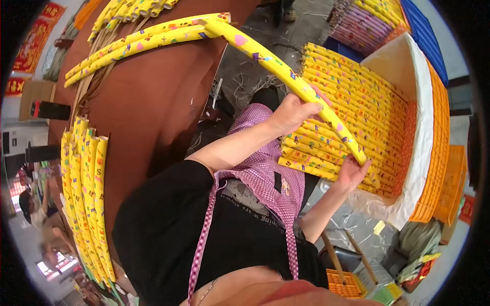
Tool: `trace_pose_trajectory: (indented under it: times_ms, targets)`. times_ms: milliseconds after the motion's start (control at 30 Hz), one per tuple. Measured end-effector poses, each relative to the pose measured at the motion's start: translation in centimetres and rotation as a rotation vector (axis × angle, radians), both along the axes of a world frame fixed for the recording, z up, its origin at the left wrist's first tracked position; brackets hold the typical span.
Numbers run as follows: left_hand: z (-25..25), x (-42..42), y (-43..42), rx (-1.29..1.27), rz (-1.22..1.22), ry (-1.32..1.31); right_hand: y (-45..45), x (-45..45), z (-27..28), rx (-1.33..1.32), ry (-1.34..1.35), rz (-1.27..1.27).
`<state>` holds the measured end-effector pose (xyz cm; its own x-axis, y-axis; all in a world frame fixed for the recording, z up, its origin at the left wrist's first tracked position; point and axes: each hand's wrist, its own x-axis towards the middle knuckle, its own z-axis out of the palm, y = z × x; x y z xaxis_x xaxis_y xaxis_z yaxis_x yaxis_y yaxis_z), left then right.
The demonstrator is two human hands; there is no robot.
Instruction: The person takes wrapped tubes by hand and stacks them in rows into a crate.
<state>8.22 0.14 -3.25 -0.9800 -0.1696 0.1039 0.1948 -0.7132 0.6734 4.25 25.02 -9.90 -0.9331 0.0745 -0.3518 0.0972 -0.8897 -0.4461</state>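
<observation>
A long yellow tube with a colourful print slants across the view, from the brown table's edge down over an orange crate. My left hand is closed round it past the middle, thumb on top. At the lower end my right hand holds the tip between thumb and fingers. The tube's far end overlaps the ends of two similar yellow tubes lying on the table. Beneath my hands, many like tubes lie side by side in the crate.
The brown table spans the left. Bundles of yellow tubes stand at its near left and far edge. The orange crate has a white liner. Behind it are stacked tubes. Scraps litter the floor; a person is far left.
</observation>
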Motion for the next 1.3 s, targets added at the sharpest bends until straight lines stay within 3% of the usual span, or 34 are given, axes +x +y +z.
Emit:
trace_pose_trajectory:
  times_ms: [100,200,467,600,667,733,800,900,1033,1300]
  targets:
    - [-0.2,0.0,-0.5,0.028,0.019,-0.029,0.1,-0.2,-0.2,-0.015,-0.042,-0.034]
    - [0.0,-0.2,-2.4,-0.154,0.114,-0.048,0.6,-0.2,-0.6,-0.029,-0.002,-0.075]
    - [0.2,-0.3,-5.1,-0.047,0.227,-0.069,2.4,-0.7,-1.3,0.054,0.004,-0.134]
    - [1.0,-0.8,-7.4,-0.015,0.431,-0.09,4.7,-1.3,-2.6,0.029,0.114,-0.11]
    - [0.5,-0.8,-9.2,0.014,0.384,-0.068,3.8,0.9,-2.2,1.019,0.428,-0.014]
    - [-1.8,-0.9,-10.2,-0.026,0.404,-0.142,4.5,-0.9,-2.1,0.169,0.053,-0.141]
    - [-2.9,-0.6,-10.8,-0.031,0.397,-0.243,6.0,-2.0,-4.6,0.028,0.194,-0.071]
    - [-5.6,-0.1,-12.4,-0.127,0.357,-0.42,6.7,-3.4,-6.7,0.045,0.006,-0.172]
    - [-8.2,1.4,-15.6,-0.326,0.084,-0.638,6.0,-4.8,-7.1,0.068,-0.058,-0.204]
    - [-12.1,2.2,-17.4,-0.253,-0.001,-0.651,5.5,-12.3,-11.2,0.093,-0.091,-0.098]
